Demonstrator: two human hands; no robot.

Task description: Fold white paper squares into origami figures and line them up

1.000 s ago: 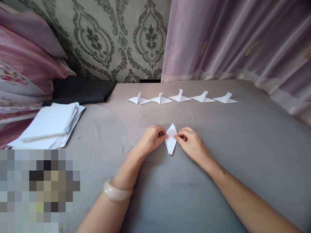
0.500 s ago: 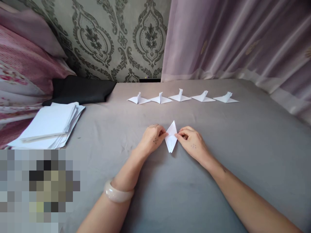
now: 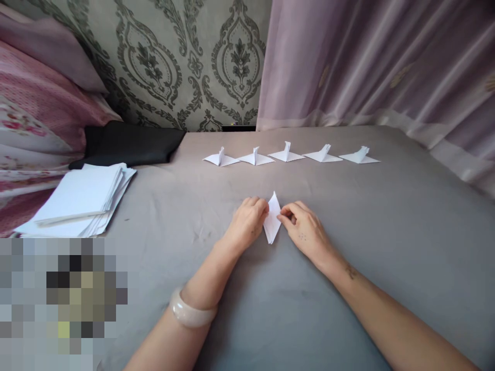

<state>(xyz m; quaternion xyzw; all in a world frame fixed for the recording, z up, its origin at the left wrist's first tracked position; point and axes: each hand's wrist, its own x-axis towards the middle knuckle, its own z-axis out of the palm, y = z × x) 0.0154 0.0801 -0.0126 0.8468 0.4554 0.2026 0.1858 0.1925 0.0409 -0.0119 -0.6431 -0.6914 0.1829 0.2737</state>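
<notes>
A small white sheet of paper folded into a narrow diamond (image 3: 273,224) is held between my two hands, its long points facing away from me and toward me. My left hand (image 3: 249,219) grips its left corner, with the back of the hand turned up and the fingertips partly hidden. On the opposite side, my right hand (image 3: 303,226) pinches the right corner between thumb and forefinger. Beyond my hands stands a row of several folded paper cranes (image 3: 286,153) with flat, spread wings.
At the left lies a stack of white paper (image 3: 77,193), beside a black folded item (image 3: 131,144) and pink floral fabric (image 3: 27,118). A grey cloth (image 3: 406,232) covers the surface. Purple curtains (image 3: 348,62) hang behind on the right. A pixelated patch hides the lower left corner.
My left hand has rolled over and moved slightly right, its fingers further over the paper's left corner. The folded paper has turned slightly; my right hand still pinches its right corner.
</notes>
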